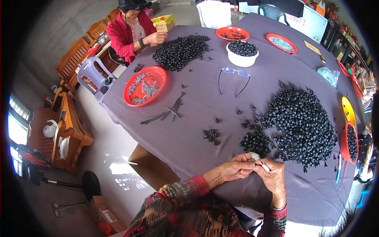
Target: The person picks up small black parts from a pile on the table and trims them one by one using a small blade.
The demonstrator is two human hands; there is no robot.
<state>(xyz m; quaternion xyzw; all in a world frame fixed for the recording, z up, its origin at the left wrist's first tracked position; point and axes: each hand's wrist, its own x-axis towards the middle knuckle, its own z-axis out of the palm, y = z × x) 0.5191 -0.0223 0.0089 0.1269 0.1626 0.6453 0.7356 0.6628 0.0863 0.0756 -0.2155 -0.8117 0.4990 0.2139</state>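
My left hand (238,166) and my right hand (272,173) meet at the table's near side, fingertips together in a pinch. A small white piece (256,156) shows at the left fingertips, and another white bit (265,167) at the right ones. Whether these are finger wraps or something held, I cannot make out. Just beyond my hands lies a large pile of small, shiny black round pieces (298,122), with a smaller cluster (252,140) at its left edge. A few loose ones (211,135) sit farther left.
Across the table, a person in red (132,35) handles another black pile (179,51). Red plates (164,87) (292,50) hold small silvery pieces. A white bowl (241,60) is full of black pieces. Glasses (235,72), dark strips (169,112) and a blue pen (338,170) lie on the cloth.
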